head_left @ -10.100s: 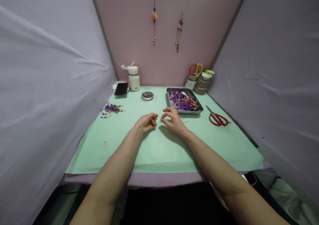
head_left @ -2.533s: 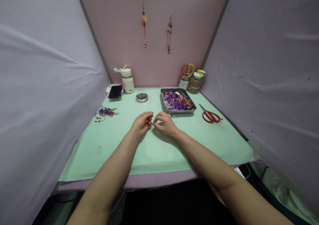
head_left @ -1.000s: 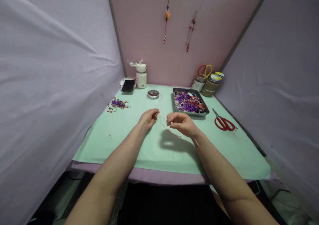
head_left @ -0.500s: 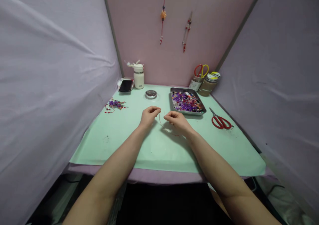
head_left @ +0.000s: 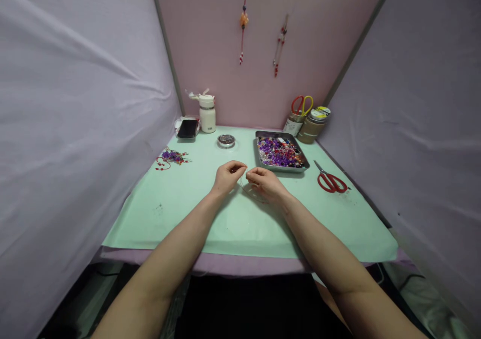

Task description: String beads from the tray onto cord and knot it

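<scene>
My left hand [head_left: 229, 175] is closed in a pinch on a thin cord [head_left: 244, 189] above the middle of the table. Close beside it, my right hand [head_left: 265, 181] also pinches the cord, fingertips almost touching those of the left. The cord loops down between the hands and runs under the right palm, where a few tiny reddish spots show. Its ends at the fingertips are too small to make out. A metal tray [head_left: 287, 168] of purple, red and clear beads stands just beyond my right hand.
Red-handled scissors [head_left: 330, 181] lie at the right. A beaded bundle [head_left: 173, 156] rests at the left. Farther back are a small round container [head_left: 226, 140], a phone [head_left: 188, 128], a white bottle [head_left: 208, 116] and two jars, one holding scissors [head_left: 293, 123]. Beaded strings [head_left: 244, 21] hang on the back wall.
My hands have come closer together, the left fingertips moving right toward the right ones. The cord end that stood up between them no longer shows. The view has shifted slightly.
</scene>
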Demonstrator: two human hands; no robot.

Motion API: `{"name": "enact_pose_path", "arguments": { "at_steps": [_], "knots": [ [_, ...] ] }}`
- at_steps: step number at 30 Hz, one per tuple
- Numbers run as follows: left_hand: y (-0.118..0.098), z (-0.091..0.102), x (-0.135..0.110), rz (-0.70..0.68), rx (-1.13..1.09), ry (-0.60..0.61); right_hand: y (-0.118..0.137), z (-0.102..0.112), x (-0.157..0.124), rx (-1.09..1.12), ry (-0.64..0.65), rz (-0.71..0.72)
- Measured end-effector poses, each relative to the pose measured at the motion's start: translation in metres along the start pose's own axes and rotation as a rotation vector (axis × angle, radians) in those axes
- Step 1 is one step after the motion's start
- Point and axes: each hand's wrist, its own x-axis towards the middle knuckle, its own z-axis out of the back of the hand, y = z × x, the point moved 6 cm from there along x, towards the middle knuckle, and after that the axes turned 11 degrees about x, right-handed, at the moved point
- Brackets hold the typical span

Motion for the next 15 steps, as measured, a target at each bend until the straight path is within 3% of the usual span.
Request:
{"name": "enact_pose_path", "arguments": {
  "at_steps": [10,15],
  "knots": [
    [-0.004,-0.007,-0.003,-0.113,0.137,0.062,0.006,0.002,0.0,-0.004,-0.033,0.042],
    [-0.007,-0.011,-0.005,-0.161,0.21,0.096,0.013,0.004,0.0,-0.117,-0.078,0.17]
  ]
}}
